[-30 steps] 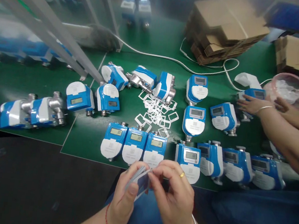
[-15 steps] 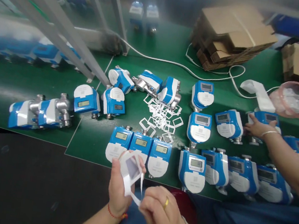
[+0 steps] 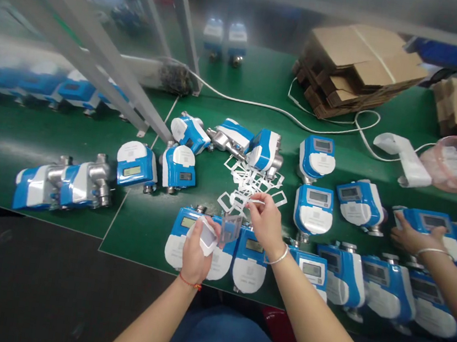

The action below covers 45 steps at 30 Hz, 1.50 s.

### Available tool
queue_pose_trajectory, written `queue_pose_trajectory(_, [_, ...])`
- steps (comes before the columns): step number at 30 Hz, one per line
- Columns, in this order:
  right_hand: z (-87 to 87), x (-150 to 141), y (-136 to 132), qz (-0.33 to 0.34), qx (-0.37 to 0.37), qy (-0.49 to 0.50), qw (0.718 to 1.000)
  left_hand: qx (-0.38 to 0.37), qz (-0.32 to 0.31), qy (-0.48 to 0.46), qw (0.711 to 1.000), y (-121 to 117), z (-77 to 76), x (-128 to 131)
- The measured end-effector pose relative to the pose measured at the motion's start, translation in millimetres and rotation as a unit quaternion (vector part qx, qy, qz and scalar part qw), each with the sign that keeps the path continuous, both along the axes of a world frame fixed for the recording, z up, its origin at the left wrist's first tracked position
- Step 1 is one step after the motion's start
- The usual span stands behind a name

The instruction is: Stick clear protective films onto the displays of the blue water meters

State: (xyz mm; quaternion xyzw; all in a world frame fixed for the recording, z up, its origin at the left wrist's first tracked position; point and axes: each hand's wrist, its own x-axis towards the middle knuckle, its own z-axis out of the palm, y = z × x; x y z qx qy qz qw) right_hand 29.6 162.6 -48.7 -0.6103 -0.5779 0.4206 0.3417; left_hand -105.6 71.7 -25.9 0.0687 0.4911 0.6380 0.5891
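Observation:
My left hand (image 3: pixel 198 253) is closed around a stack of white-bordered labels (image 3: pixel 206 237), above the front row of water meters. Beside its fingertips shows a clear rectangular film piece (image 3: pixel 231 229). My right hand (image 3: pixel 266 223) is stretched out over a loose pile of white rectangular frames (image 3: pixel 248 179). Its thumb and finger pinch a thin white frame (image 3: pixel 255 201), partly hidden by the fingers. Under the hands stand blue and white water meters with small displays, one a front meter (image 3: pixel 249 262) right of the film.
A co-worker's hand (image 3: pixel 420 236) rests on a water meter (image 3: pixel 434 221) at right. More meters (image 3: pixel 135 165) stand at left, near a slanted metal post (image 3: pixel 138 88). Behind are flattened cardboard boxes (image 3: pixel 363 54), a white cable (image 3: pixel 257 103) and a pink basket (image 3: pixel 439 183).
My right hand has peeled a white frame off the stack in my left hand and moved it forward to the pile. The co-worker's hand has shifted a meter rightward and nearer.

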Motion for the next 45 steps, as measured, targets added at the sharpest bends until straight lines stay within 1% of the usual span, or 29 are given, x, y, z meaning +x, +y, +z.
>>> queue_pose_trajectory(4, [7.7,19,-8,0.023,0.007,-0.037,0.999,-0.051,-0.030,-0.128,0.990,3,0.7,3])
queue_pose_trajectory(7, [17.3,19,-26,0.101,-0.004,-0.013,0.995,-0.052,-0.078,-0.183,0.979,1,2.3,4])
queue_pose_trajectory(10, [21.2,10,-51,0.181,0.006,0.006,0.983,-0.041,-0.098,-0.192,0.976,-7,0.6,-2])
queue_pose_trajectory(12, [16.6,6,-66,0.192,0.014,-0.001,0.981,-0.031,-0.088,-0.143,0.985,-18,-4.1,-11])
queue_pose_trajectory(14, [8.9,8,-78,0.175,-0.003,0.003,0.984,-0.013,-0.078,-0.004,0.997,-30,-10.8,-23])
queue_pose_trajectory(16, [2.1,12,-84,0.145,-0.033,0.003,0.989,0.013,-0.061,0.111,0.992,-40,-18.0,-33])
queue_pose_trajectory(18, [-1.9,15,-85,0.120,-0.048,-0.020,0.991,0.047,-0.046,0.150,0.987,-46,-24.4,-42])
queue_pose_trajectory(20, [-1.9,14,-87,0.107,-0.035,-0.061,0.992,0.083,-0.043,0.174,0.980,-49,-28.4,-49])
queue_pose_trajectory(21, [-0.3,13,-88,0.105,-0.023,-0.076,0.991,0.097,-0.050,0.213,0.971,-51,-29.0,-54])
queue_pose_trajectory(22, [2.2,11,-89,0.105,-0.009,-0.085,0.991,0.107,-0.066,0.280,0.952,-52,-28.5,-59])
queue_pose_trajectory(23, [5.5,9,-91,0.107,0.003,-0.089,0.990,0.117,-0.093,0.370,0.917,-54,-27.0,-64])
queue_pose_trajectory(24, [9.2,7,-93,0.114,0.013,-0.088,0.990,0.128,-0.130,0.470,0.863,-55,-24.8,-70])
queue_pose_trajectory(26, [16.5,2,-99,0.133,0.019,-0.078,0.988,0.158,-0.226,0.636,0.721,-56,-19.4,-81])
queue_pose_trajectory(28, [21.8,-1,-105,0.150,0.014,-0.069,0.986,0.190,-0.314,0.722,0.586,-53,-14.5,-90])
queue_pose_trajectory(29, [23.2,-2,-107,0.158,0.006,-0.065,0.985,0.202,-0.352,0.744,0.531,-51,-12.7,-92])
queue_pose_trajectory(30, [23.8,-3,-110,0.164,-0.004,-0.062,0.985,0.209,-0.384,0.756,0.487,-48,-11.2,-93])
queue_pose_trajectory(31, [23.7,-3,-112,0.167,-0.014,-0.060,0.984,0.213,-0.411,0.763,0.451,-44,-10.2,-94])
queue_pose_trajectory(32, [22.9,-2,-114,0.166,-0.025,-0.057,0.984,0.215,-0.432,0.766,0.425,-40,-9.7,-93])
queue_pose_trajectory(34, [20.4,-1,-117,0.153,-0.049,-0.053,0.986,0.214,-0.461,0.767,0.393,-33,-10.1,-90])
queue_pose_trajectory(35, [19.0,0,-118,0.143,-0.063,-0.050,0.986,0.211,-0.467,0.767,0.386,-31,-11.0,-88])
queue_pose_trajectory(37, [17.1,1,-119,0.121,-0.099,-0.035,0.987,0.213,-0.464,0.766,0.390,-28,-14.1,-88])
queue_pose_trajectory(38, [16.8,1,-120,0.109,-0.125,-0.021,0.986,0.216,-0.458,0.763,0.403,-28,-15.7,-88])
queue_pose_trajectory(39, [17.2,2,-122,0.095,-0.155,-0.002,0.983,0.218,-0.449,0.756,0.425,-28,-16.9,-90])
queue_pose_trajectory(40, [18.1,1,-124,0.080,-0.194,0.024,0.977,0.217,-0.436,0.741,0.462,-29,-17.5,-91])
queue_pose_trajectory(41, [19.7,0,-126,0.063,-0.239,0.057,0.967,0.210,-0.421,0.714,0.518,-31,-17.1,-92])
queue_pose_trajectory(42, [22.1,-1,-129,0.041,-0.287,0.096,0.952,0.194,-0.403,0.668,0.594,-34,-15.8,-91])
queue_pose_trajectory(43, [25.2,-4,-132,0.014,-0.332,0.140,0.933,0.177,-0.377,0.597,0.686,-37,-13.4,-89])
queue_pose_trajectory(44, [29.2,-7,-135,-0.015,-0.373,0.187,0.909,0.159,-0.336,0.498,0.784,-40,-10.2,-84])
queue_pose_trajectory(45, [34.0,-10,-137,-0.044,-0.403,0.232,0.884,0.145,-0.282,0.378,0.870,-44,-6.5,-76])
